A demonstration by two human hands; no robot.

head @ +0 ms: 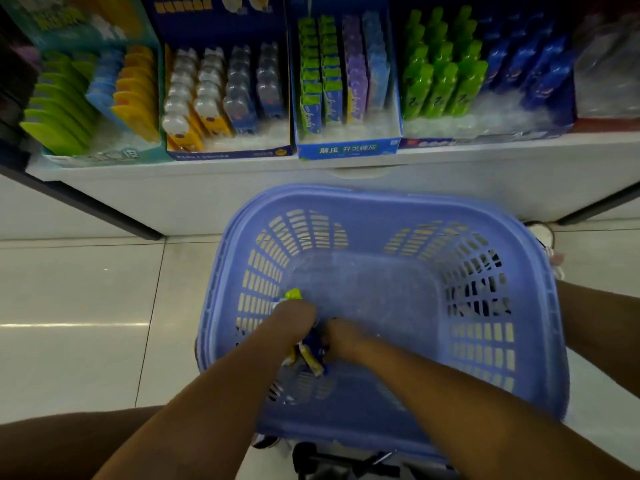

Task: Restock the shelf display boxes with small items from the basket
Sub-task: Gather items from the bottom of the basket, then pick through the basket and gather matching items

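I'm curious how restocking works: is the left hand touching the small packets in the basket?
Touching. The head view shows the left hand gripping the small packets, a yellow-green one poking out above its fingers, inside the basket.

Basket open from above; shelf boxes packed toward the back.
Basket (381, 199) floor is bare right of the left hand (294, 318) and right hand (343, 336), which crowd the near-left corner with small packets (311, 360). Slotted walls ring it. Display boxes (346, 148) are row-filled, with bare strips in front. Floor (86, 289) to the left is open.
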